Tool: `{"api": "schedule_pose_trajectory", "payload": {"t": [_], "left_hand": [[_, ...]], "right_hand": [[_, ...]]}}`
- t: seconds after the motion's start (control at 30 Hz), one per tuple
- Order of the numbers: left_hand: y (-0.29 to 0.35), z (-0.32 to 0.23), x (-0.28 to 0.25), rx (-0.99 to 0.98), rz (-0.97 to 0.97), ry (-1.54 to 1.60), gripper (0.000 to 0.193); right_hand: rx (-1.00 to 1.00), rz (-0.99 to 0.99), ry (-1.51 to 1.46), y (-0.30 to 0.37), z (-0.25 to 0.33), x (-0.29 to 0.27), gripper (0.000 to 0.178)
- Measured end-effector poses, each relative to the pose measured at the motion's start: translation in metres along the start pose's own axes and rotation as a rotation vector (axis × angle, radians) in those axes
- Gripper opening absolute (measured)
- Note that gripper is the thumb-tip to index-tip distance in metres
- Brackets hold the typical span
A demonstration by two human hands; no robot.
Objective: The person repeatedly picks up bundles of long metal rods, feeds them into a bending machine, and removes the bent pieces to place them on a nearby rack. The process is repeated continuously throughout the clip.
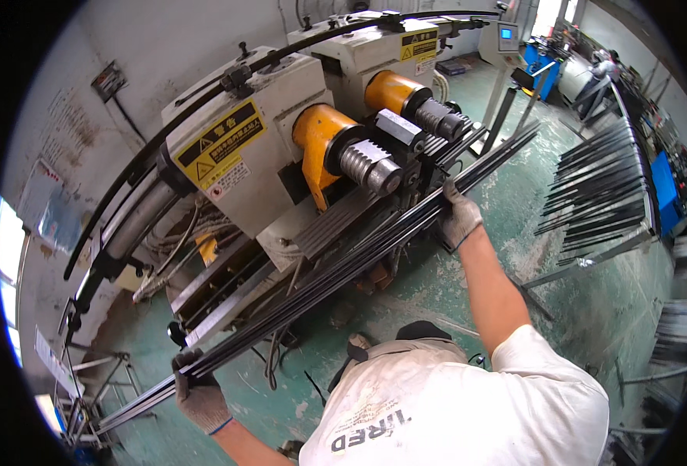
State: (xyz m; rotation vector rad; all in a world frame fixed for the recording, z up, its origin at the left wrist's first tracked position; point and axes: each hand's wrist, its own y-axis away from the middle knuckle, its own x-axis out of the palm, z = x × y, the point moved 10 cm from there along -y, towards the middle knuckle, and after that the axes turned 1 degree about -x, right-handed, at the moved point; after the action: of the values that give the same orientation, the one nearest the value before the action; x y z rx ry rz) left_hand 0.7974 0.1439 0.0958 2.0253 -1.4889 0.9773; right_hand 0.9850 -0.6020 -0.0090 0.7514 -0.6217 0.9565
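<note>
Head view: Both grips carried a long bundle of dark bars (320, 290) along the near side of a pale two-headed machine (238, 203) on a green workshop floor (467, 307). The step in hand, as I judged it from my remote post, was holding and lining up the bars. I had the left grip (203, 399), a gloved hand, closed around the bundle close to its left end, and the right grip (460, 217), gloved too, clasped on it farther along, with its fingertips hidden beneath the bars. The next move, I reckoned, called for both grips to travel together, so that the load neither twisted nor fanned apart.

The bundle's long axis ran diagonally from near left to far right, roughly parallel to the machine's front. One end pointed near left, toward a metal stand (99, 365); the other pointed far right, beyond the ridged rollers (370, 166). The two ends looked alike, so I could name no front. Whether the bundle also rested on the machine, I could not tell. More dark bars (592, 186) lay on a rack at right, well apart from the right grip.
</note>
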Motion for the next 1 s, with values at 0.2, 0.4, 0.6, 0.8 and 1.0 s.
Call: {"api": "schedule_pose_trajectory", "payload": {"t": [0.2,0.4,0.6,0.8,1.0], "left_hand": [[-0.034,0.057,-0.05,-0.051,-0.291,-0.008,0.033],[-0.044,0.107,-0.053,-0.115,-0.47,0.045,0.036],[-0.051,0.168,-0.033,-0.204,-0.599,0.147,0.033],[-0.058,0.213,0.027,-0.361,-0.436,0.188,0.039],[-0.081,0.15,-0.026,-0.228,-0.265,0.202,0.036]], "right_hand": [[-0.038,-0.263,0.251,-0.054,0.011,0.006,0.058],[-0.083,-0.027,0.146,-0.052,-0.003,0.076,0.042],[-0.026,-0.004,0.219,-0.1,-0.024,0.075,0.016],[-0.047,-0.121,0.528,-0.147,-0.034,0.046,0.022],[-0.186,-0.27,1.194,-0.176,-0.029,0.019,0.027]]}}
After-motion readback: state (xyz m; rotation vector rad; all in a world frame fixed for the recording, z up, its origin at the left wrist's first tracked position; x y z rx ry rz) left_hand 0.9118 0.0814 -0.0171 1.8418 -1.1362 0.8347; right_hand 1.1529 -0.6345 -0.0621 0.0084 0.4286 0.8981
